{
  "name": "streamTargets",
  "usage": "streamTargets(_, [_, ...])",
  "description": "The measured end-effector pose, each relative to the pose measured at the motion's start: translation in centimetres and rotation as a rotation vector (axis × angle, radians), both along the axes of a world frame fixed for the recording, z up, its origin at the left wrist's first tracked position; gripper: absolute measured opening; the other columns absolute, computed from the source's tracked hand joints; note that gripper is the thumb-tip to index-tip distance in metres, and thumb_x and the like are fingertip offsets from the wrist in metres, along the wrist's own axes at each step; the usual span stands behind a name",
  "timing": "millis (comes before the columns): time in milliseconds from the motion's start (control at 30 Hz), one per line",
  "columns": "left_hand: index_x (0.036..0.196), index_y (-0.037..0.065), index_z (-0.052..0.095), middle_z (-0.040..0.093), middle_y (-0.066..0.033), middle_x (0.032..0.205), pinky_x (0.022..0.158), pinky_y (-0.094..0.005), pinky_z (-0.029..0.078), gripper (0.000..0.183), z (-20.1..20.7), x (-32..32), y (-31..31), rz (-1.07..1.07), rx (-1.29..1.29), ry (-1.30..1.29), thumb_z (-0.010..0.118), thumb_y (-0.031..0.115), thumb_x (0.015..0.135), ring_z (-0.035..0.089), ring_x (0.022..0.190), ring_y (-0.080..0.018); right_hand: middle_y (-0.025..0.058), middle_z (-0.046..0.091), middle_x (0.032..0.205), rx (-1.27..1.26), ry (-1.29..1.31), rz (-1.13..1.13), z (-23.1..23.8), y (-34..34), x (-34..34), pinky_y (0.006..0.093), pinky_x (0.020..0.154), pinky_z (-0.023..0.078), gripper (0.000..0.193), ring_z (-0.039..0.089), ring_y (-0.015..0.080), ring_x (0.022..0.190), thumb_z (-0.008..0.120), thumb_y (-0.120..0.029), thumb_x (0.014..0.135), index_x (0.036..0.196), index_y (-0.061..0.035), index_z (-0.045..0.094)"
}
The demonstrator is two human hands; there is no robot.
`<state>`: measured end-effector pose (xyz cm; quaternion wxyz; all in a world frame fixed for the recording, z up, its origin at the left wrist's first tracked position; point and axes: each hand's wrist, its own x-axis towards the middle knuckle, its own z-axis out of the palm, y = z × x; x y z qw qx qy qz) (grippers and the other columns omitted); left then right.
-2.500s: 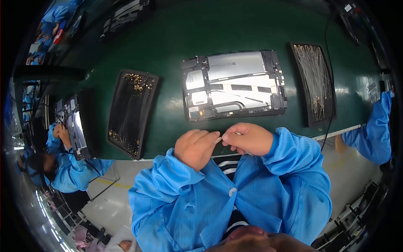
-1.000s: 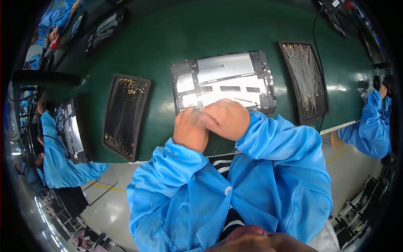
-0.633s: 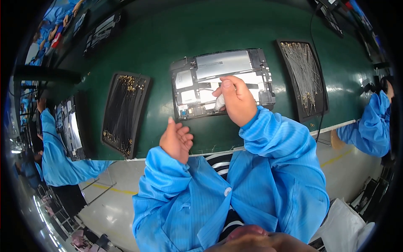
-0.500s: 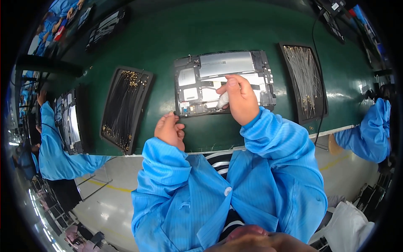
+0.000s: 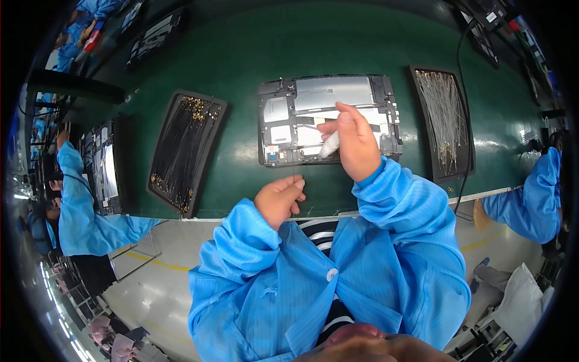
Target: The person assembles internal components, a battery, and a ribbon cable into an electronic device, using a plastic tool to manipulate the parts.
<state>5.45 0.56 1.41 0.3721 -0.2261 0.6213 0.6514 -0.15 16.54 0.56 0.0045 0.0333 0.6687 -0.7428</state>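
One opened tablet at centre, lying flat on the green tabletop, silver panels upward, well back from the near table edge. Two hands at work. Left hand in front of the tablet's near edge, just left of its middle, thumb and forefinger drawn close together; a fine dark strand near the tips, too thin to tell whether gripped. Right hand over the near right part of the tablet, thumb and forefinger extended close together, other fingers mostly hidden; below them one white tapered piece, held or worn on a finger, cannot tell.

Two dark trays, one per side: left tray, tilted, with many black cables, gold-ended, too many to count; right tray with a dense bundle of grey cables. One black cord along the right tray's outer side. Green strips between tablet and each tray, a wider band beyond the far edge, a narrower one in front, shared with the left hand. Farther left, near a co-worker's sleeve, a second opened tablet.
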Motion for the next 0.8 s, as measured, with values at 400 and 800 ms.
streamTargets(400, [0.098,0.003,0.05,0.051,-0.003,0.073,0.038,-0.0194,0.034,0.029,-1.8,-1.3,-1.0,0.007,0.15,0.029,0.046,0.027,0.082,0.048,0.05,-0.0087,0.0158,0.058,0.083,0.93,0.008,0.774,1.9,-2.5,-4.3,0.0359,0.074,0.042,0.028,0.055,0.0301,0.079,0.045,-0.025,0.073,0.091,-0.007,0.056])
streamTargets(800, [0.109,0.001,0.043,0.054,-0.0145,0.096,0.067,-0.0372,0.046,0.039,-3.5,-2.4,-3.8,0.05,0.803,-0.201,0.032,0.031,0.086,0.054,0.083,-0.0289,0.0179,0.055,0.086,1.155,-0.162,-0.464,3.2,16.8,1.3,0.0385,0.073,0.041,0.032,0.052,0.0323,0.084,0.046,-0.032,0.077,0.09,-0.0045,0.056])
